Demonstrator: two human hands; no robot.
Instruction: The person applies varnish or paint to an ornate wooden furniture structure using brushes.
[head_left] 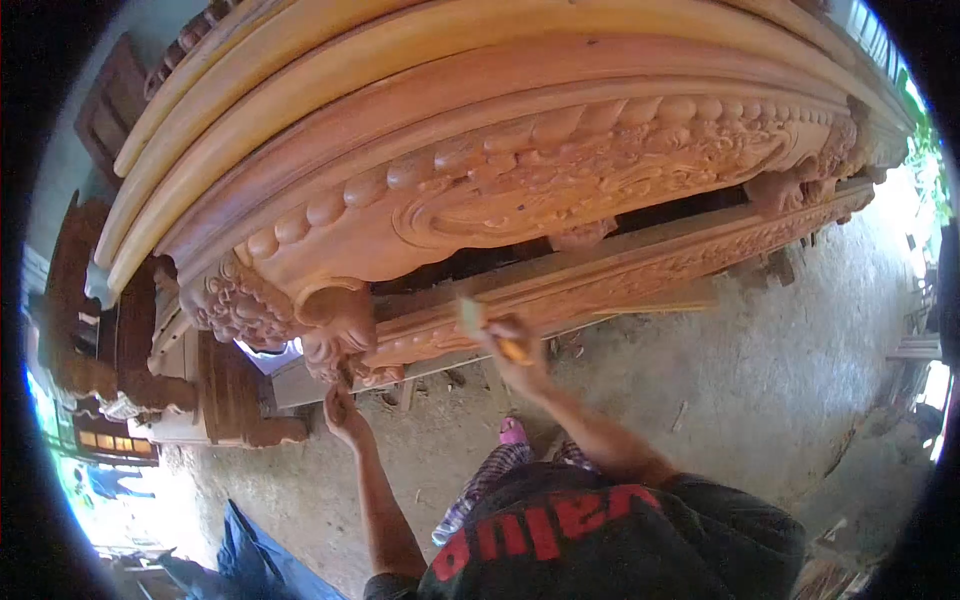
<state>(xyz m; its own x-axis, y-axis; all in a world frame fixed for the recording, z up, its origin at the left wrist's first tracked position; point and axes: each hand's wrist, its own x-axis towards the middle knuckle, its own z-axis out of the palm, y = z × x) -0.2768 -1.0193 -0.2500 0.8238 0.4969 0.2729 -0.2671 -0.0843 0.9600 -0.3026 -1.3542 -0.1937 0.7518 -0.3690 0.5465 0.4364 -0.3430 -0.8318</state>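
My right hand (520,355) is closed around an orange-handled brush (470,315), whose pale flat end is blurred, in front of the long carved lower rail (590,295). At the lower left, my left hand (345,415) has its fingers pinched together right under the carved foot (335,350) of the wooden piece. What sits in those fingers I cannot tell. Above both hands spreads a large reddish-brown carved panel (560,190) with relief figures and a beaded edge.
Smooth curved mouldings (420,50) arch over the top. More dark carved furniture (215,390) stands at the left. Wood scraps lie on the concrete floor (680,370) under the rail. A blue sheet (265,555) is at the lower left, and my pink-shod foot (512,430) is below.
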